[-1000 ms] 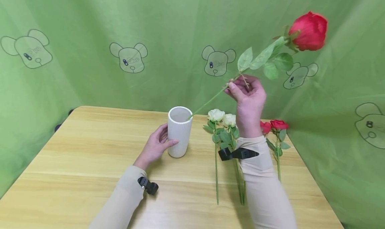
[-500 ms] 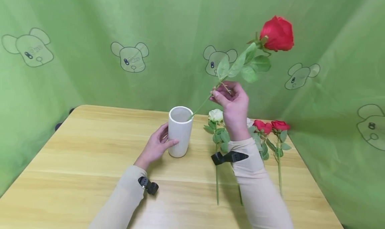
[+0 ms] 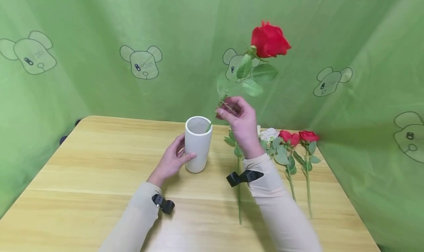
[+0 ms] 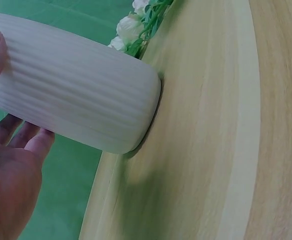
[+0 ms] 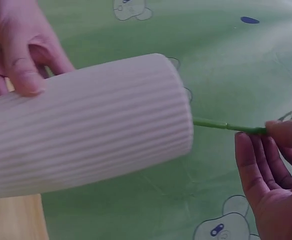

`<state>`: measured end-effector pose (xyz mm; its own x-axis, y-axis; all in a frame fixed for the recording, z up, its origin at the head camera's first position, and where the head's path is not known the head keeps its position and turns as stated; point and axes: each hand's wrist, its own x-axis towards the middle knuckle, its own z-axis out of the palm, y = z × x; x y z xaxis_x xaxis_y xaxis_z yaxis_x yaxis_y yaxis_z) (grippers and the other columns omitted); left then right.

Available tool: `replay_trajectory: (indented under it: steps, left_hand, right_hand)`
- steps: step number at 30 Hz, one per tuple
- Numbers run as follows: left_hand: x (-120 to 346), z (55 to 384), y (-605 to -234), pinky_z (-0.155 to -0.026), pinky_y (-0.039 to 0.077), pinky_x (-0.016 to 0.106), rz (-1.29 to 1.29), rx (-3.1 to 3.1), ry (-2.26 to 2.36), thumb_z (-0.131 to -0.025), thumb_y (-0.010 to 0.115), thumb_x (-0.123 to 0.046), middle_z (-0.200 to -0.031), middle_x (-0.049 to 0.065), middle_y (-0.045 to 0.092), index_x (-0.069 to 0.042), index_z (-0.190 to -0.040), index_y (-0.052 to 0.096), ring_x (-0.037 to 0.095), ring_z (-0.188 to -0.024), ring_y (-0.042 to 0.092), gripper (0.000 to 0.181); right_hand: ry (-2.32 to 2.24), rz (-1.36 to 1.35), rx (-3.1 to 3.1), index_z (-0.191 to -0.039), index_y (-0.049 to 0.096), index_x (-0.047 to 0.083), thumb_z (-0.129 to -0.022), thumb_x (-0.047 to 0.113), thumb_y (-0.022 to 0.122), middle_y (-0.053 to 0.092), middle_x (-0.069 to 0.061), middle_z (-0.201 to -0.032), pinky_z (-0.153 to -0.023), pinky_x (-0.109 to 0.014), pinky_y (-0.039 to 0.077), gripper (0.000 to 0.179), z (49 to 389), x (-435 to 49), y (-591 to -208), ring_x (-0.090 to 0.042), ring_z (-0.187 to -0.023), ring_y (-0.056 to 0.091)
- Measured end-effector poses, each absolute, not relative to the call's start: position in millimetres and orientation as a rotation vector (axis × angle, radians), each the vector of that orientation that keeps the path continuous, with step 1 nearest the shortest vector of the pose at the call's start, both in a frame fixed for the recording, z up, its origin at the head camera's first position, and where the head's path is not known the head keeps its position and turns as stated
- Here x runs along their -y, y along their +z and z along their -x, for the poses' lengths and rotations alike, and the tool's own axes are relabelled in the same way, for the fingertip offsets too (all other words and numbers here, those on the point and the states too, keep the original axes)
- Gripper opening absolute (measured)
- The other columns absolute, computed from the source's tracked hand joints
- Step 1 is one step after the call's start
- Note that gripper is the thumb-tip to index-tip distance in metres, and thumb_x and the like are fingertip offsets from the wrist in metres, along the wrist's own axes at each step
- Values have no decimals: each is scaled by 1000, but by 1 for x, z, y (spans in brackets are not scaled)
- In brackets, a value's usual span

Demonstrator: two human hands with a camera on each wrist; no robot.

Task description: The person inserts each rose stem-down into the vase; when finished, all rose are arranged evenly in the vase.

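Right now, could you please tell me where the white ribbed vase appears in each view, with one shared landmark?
Head: the white ribbed vase stands just left of and below centre.
Left wrist: vase upper left, base toward the right.
Right wrist: vase left to centre, rim facing right.
Shared landmark: the left hand's grip on it.

Green cloth (image 3: 185, 35) surrounds the table (image 3: 99, 163) at the back and on both sides, hanging in soft folds. Outlined cartoon faces (image 3: 144, 65) with round ears are printed across it. The table has pale wood grain running lengthwise and a rounded far left corner. Light leaves a whitish sheen on its near part; the cloth darkens near the far right corner.
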<state>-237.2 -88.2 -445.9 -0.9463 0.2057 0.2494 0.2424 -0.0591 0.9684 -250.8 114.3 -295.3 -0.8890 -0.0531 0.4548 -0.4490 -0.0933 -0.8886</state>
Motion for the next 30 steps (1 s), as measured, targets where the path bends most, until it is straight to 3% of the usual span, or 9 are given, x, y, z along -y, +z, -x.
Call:
replay_trajectory:
  steps: [8,13,21,25,30]
  left_hand:
    - [89,239,-445,-111,35,32,499,2162,-2197,-85,74,-1,-150,14,39,-8,-150,35,26,-136,38,76]
    - [89,238,-447,-112,34,33,496,2160,-2197,-85,73,0,-150,16,40,-7,-150,35,27,-136,38,75]
    - [88,227,-427,-114,31,38,493,2184,-2210,-86,72,1,-151,21,36,-2,-150,32,32,-138,35,75]
    - [88,222,-419,-114,30,41,471,2219,-2206,-86,71,3,-152,23,34,0,-150,30,34,-139,33,76]
    - [90,233,-435,-114,30,41,469,2229,-2187,-86,72,1,-153,20,33,-2,-151,29,33,-139,33,78]
  right_hand:
    - [1951,-555,2096,-100,61,-7,-87,-5,68,65,-16,-89,-79,-35,59,15,252,-108,-307,-24,-79,64]
    - [1832,-553,2263,-102,64,-4,-89,3,70,66,-13,-98,-84,-34,55,16,254,-110,-312,-24,-90,64]
    - [1529,-611,2472,-121,64,1,-93,4,64,63,-12,-123,-105,-44,41,29,259,-130,-322,-27,-119,54]
    - [1549,-582,2461,-123,63,4,-91,4,63,60,-10,-128,-107,-44,39,31,261,-138,-326,-25,-123,51]
    - [1618,-582,2436,-129,57,2,-91,1,63,57,-13,-131,-104,-44,44,38,260,-143,-328,-28,-123,51]
